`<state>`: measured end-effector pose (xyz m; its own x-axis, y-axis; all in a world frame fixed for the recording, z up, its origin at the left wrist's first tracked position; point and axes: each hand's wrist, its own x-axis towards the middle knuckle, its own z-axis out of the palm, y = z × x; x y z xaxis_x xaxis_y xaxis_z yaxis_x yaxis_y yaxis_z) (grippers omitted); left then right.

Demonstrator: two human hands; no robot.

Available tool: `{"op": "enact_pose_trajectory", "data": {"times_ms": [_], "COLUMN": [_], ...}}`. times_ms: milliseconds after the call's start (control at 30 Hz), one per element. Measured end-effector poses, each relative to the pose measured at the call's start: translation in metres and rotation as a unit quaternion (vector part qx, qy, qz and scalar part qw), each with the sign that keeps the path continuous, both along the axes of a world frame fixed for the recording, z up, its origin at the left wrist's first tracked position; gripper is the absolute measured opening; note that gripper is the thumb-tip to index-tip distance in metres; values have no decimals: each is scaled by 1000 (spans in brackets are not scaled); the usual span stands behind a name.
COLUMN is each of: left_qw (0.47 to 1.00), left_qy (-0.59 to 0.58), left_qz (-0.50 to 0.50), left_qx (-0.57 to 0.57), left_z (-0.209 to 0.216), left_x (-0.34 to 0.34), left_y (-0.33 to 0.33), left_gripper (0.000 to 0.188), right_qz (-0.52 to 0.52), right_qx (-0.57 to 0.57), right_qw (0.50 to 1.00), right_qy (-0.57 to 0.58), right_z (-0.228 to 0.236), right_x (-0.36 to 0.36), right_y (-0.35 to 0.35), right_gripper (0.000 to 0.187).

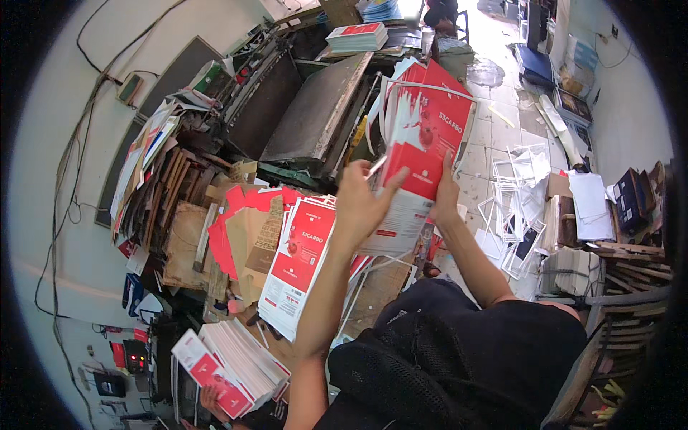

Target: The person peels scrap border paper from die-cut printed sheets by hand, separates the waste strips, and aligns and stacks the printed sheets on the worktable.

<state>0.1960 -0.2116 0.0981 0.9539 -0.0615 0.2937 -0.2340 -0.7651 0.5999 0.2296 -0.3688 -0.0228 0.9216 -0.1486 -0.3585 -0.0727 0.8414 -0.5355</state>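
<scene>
In front of me I hold up red and white printed card sheets (423,161), with narrow pale margins around their edges. My right hand (446,192) grips their right edge, thumb along the front face. At the left edge, my left hand (362,204) is closed, its thumb lying over the red print. A short white strip (377,167) shows by its fingers; I cannot tell whether it is part of a sheet. Below my left forearm, a pile of matching printed sheets (297,247) rests on the worktable.
A dark press machine (315,107) stands ahead, with a stack of printed sheets (357,36) beyond it. Another person's hand (210,401) holds a thick bundle of printed cards (236,365) at lower left. White cut-out frames (512,197) litter the floor at right. Brown cardboard (259,247) lies on the table.
</scene>
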Motion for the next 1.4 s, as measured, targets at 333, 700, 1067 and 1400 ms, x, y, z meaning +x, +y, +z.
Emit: {"op": "enact_pose_trajectory", "data": {"times_ms": [333, 700, 1067, 1400], "left_qw": [997, 951, 919, 979], "left_qy": [69, 144, 301, 43], "left_qz": [-20, -144, -251, 4], "left_qx": [15, -234, 35, -197], "left_z": [-31, 13, 92, 76], "left_x": [12, 50, 18, -37], "left_y": [0, 105, 161, 241], "left_gripper": [44, 27, 26, 25], "right_qz": [-31, -54, -302, 114], "right_qx": [-15, -203, -490, -873], "right_qw": [997, 975, 812, 449], "right_qy": [-67, -73, 95, 154], "right_z": [-29, -18, -76, -272], "right_x": [-35, -11, 58, -3], "right_y": [18, -72, -350, -399], "right_gripper": [58, 26, 28, 99]}}
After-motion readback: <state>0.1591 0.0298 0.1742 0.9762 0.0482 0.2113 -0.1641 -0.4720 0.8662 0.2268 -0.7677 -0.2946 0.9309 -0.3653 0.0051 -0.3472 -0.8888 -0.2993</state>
